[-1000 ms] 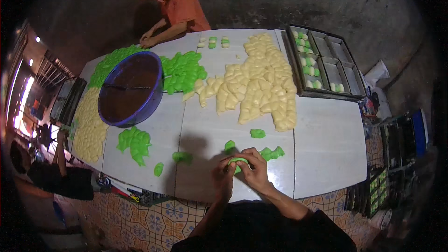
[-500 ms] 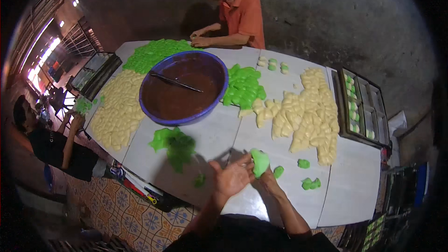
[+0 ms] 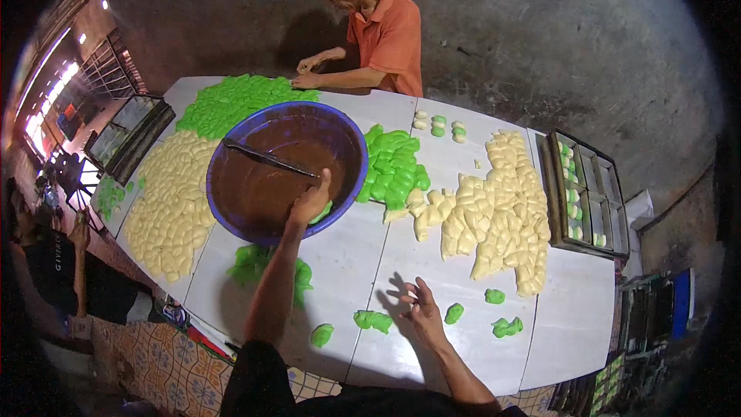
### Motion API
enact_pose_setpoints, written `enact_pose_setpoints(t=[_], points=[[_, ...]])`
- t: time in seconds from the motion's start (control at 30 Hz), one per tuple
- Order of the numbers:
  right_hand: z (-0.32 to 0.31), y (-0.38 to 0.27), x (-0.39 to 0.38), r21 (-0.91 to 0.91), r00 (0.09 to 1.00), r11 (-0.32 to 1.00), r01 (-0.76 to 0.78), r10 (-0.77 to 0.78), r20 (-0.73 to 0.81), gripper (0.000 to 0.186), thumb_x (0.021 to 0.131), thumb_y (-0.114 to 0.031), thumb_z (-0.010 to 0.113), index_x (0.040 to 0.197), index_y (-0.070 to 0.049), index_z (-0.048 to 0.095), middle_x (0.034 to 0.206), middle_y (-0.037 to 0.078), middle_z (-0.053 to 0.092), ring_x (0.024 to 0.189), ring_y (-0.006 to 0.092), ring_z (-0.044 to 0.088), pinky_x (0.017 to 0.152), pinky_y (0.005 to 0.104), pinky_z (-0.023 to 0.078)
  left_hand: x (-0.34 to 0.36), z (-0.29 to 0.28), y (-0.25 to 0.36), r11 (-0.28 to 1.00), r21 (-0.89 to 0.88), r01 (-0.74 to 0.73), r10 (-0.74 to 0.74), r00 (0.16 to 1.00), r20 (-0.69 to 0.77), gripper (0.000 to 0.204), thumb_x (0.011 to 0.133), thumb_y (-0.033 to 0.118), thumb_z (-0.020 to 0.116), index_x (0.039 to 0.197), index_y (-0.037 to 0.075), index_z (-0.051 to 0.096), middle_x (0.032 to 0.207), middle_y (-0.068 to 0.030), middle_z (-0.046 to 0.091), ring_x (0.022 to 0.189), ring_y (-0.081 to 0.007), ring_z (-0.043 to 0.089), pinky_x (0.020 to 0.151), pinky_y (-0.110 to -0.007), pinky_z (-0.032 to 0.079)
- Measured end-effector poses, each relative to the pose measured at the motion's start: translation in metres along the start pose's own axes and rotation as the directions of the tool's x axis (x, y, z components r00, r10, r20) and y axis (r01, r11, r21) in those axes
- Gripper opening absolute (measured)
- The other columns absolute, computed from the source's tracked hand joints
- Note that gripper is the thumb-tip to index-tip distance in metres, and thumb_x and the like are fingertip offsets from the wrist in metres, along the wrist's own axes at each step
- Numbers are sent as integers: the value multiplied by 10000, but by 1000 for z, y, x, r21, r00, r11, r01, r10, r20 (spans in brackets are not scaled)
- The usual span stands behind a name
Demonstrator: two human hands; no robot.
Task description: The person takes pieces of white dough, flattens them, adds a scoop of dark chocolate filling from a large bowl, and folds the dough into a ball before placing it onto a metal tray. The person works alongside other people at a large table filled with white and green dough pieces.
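Observation:
My left hand (image 3: 309, 199) is over the near right part of the blue bowl (image 3: 286, 113) of brown paste, holding a green dough piece (image 3: 319, 211), mostly hidden behind it. Its index finger reaches to the end of a long dark utensil (image 3: 270, 159) lying across the bowl; I cannot tell whether it touches. My right hand (image 3: 423, 309) is open and empty above the white table (image 3: 571, 301), fingers spread. Several loose green pieces (image 3: 373, 320) lie around it. Green dough mounds (image 3: 390, 170) and cream dough mounds (image 3: 494, 216) flank the bowl.
Across the table a co-worker in orange (image 3: 390, 38) works with both hands; another in black (image 3: 46, 259) is at the left. A metal tray (image 3: 598, 193) holding green-white pieces is at the right; more trays (image 3: 127, 139) are at the far left. Small two-colour pieces (image 3: 438, 126) stand near the back.
Both hands were on green dough at the near table. Now my left hand has moved up and forward into the bowl with it, while my right hand has let go and opened. The view has shifted.

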State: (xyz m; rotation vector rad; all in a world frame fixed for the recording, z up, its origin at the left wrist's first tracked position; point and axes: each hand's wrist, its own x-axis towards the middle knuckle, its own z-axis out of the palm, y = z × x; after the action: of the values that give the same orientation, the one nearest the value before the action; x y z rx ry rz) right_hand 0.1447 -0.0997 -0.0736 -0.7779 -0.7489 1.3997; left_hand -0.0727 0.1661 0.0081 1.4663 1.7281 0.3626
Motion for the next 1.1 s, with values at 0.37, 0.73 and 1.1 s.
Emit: enact_pose_setpoints(t=[0.37,0.73,1.1], points=[[4,-29,-21,-100,922,958,-267,224,-314,246,927,-170,548,1096,7,569,1084,86,556,828,213,591,745,278,471,-228,156,-8,544,-839,25,200,967,158,898,891,694,153,1392,-34,310,1413,-185,352,1315,-289,303,1083,-511,181],[-38,-71,-85,-618,905,728,297,-420,-60,141,791,26,617,928,-7,618,1104,104,508,889,170,531,764,287,448,-285,212,-17,606,-749,-268,486,870,83,293,872,-10,579,1142,-116,540,1038,-124,550,925,-192,616,776,-267,534],[-36,-73,-113,-696,960,705,136,-268,-84,323,891,-112,590,1207,-47,574,689,61,597,643,130,550,688,259,458,-295,233,-28,653,-750,-107,323,935,147,202,869,114,645,1016,2,563,871,-45,590,707,-70,554,583,-184,472]])
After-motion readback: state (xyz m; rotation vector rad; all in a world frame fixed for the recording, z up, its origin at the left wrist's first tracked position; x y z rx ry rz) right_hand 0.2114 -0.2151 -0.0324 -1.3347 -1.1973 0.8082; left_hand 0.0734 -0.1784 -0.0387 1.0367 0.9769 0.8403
